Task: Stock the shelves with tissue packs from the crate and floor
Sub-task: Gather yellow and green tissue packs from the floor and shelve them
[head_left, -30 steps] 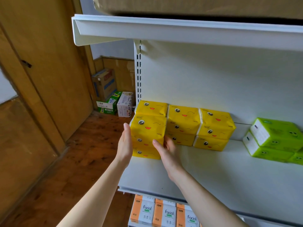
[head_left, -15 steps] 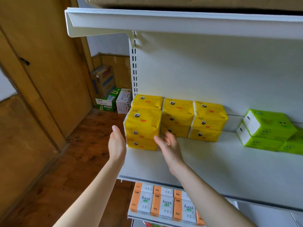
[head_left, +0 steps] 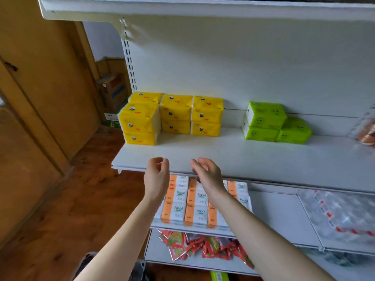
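White shelf (head_left: 243, 159) holds yellow tissue packs (head_left: 176, 116) at 11 o'clock, green tissue packs (head_left: 269, 122) at 2 o'clock; left hand (head_left: 156, 175) and right hand (head_left: 207, 175) empty, fingers loosely curled.

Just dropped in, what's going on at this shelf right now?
A person is stocking tissue packs. The left hand and the right hand hang empty, fingers loosely curled, just in front of the white shelf. The yellow packs stand stacked at its left end, one stack nearer the front than the rest. The green packs sit apart to their right. The level below holds orange-and-white packs.
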Demonstrator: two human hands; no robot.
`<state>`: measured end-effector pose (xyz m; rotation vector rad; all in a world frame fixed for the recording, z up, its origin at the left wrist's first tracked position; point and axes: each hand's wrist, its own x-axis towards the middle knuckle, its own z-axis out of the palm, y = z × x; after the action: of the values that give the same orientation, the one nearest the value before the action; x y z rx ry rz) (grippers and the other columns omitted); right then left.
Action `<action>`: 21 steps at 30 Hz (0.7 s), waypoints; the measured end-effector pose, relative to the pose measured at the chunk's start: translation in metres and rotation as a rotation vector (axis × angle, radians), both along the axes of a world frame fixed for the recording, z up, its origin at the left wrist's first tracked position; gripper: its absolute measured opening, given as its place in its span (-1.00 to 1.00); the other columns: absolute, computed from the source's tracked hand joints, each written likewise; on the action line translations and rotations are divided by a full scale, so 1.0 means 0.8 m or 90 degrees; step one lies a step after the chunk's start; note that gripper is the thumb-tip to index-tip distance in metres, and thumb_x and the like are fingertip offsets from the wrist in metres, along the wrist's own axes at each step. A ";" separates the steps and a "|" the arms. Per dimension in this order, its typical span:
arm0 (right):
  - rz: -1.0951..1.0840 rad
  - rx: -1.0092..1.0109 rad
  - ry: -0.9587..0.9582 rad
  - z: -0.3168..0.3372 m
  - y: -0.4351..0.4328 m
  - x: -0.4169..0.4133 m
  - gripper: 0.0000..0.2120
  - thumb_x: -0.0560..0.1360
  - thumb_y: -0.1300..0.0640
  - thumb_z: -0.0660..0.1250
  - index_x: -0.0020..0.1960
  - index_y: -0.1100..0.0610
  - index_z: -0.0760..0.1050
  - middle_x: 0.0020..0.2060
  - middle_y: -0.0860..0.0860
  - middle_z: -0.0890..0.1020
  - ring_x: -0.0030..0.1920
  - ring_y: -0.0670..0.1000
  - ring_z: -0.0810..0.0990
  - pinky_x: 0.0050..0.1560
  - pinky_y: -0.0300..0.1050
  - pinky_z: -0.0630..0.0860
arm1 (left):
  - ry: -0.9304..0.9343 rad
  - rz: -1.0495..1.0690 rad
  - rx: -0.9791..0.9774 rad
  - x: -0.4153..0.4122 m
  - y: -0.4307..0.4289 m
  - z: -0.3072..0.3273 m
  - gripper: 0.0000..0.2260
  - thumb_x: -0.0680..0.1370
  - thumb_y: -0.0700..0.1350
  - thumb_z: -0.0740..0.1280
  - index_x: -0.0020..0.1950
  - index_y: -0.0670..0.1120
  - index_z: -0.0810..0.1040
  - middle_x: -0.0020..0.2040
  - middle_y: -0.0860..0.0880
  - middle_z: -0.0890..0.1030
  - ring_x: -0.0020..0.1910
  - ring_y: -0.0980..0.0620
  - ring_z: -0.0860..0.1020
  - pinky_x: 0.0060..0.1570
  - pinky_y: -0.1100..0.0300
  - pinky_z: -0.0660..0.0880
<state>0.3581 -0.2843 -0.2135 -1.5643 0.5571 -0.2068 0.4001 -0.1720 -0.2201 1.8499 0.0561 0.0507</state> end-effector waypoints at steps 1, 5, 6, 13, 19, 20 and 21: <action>-0.005 0.001 0.006 -0.006 -0.007 -0.020 -0.59 0.50 0.04 0.31 0.29 0.21 0.41 0.20 0.12 0.55 0.20 0.06 0.52 0.11 -0.13 0.43 | 0.014 -0.026 0.000 -0.021 -0.011 -0.006 -0.77 0.58 -0.11 0.21 0.17 -0.21 0.47 -0.03 -0.07 0.53 -0.05 0.00 0.47 -0.11 0.20 0.36; -0.026 0.028 0.029 -0.041 -0.039 -0.093 -0.70 0.49 0.05 0.32 0.15 0.18 0.46 0.08 0.07 0.58 0.15 0.04 0.56 0.06 -0.13 0.45 | 0.080 -0.131 0.040 -0.093 -0.048 -0.041 -0.79 0.56 -0.12 0.25 0.13 -0.20 0.49 -0.02 -0.14 0.58 -0.14 -0.01 0.48 -0.14 0.20 0.36; -0.038 0.038 0.040 -0.054 -0.047 -0.109 -0.69 0.49 0.05 0.33 0.16 0.18 0.46 0.10 0.08 0.58 0.15 0.04 0.56 0.05 -0.13 0.45 | 0.094 -0.152 0.051 -0.109 -0.055 -0.052 -0.78 0.56 -0.12 0.25 0.14 -0.21 0.49 -0.01 -0.14 0.59 -0.13 -0.01 0.48 -0.13 0.21 0.36; -0.157 0.045 0.145 -0.158 -0.091 -0.204 -0.75 0.46 0.08 0.37 0.02 0.25 0.52 -0.02 0.19 0.62 0.04 0.16 0.59 0.05 0.04 0.51 | 0.218 -0.237 0.114 -0.188 -0.093 -0.143 -0.82 0.54 -0.15 0.27 0.07 -0.22 0.53 -0.08 -0.14 0.60 -0.20 -0.03 0.49 -0.26 0.20 0.39; -0.211 0.117 0.228 -0.285 -0.092 -0.260 -0.92 0.47 0.08 0.34 -0.17 0.03 0.46 -0.09 0.04 0.60 0.02 0.05 0.59 0.03 0.00 0.49 | 0.306 -0.286 0.190 -0.230 -0.108 -0.261 -0.83 0.54 -0.17 0.27 0.06 -0.22 0.53 -0.15 -0.10 0.55 -0.18 -0.02 0.47 -0.21 0.21 0.32; -0.223 0.131 0.244 -0.314 -0.091 -0.269 -0.94 0.48 0.09 0.34 -0.14 0.05 0.47 -0.07 0.04 0.60 0.06 0.07 0.60 0.07 0.02 0.49 | 0.322 -0.293 0.209 -0.236 -0.108 -0.286 -0.82 0.55 -0.16 0.26 0.09 -0.22 0.53 -0.13 -0.09 0.56 -0.16 -0.04 0.49 -0.20 0.22 0.32; -0.234 0.142 0.258 -0.344 -0.090 -0.276 -0.93 0.48 0.10 0.33 -0.09 0.08 0.47 -0.06 0.04 0.60 0.07 0.08 0.59 0.07 0.02 0.50 | 0.334 -0.296 0.226 -0.242 -0.107 -0.313 -0.80 0.55 -0.15 0.26 0.11 -0.21 0.53 -0.09 -0.10 0.58 -0.11 -0.07 0.52 -0.18 0.22 0.34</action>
<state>0.1370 -0.3559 -0.4885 -1.2808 1.1487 -0.0987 0.2069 -0.2572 -0.4705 2.1409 -0.0221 -0.7940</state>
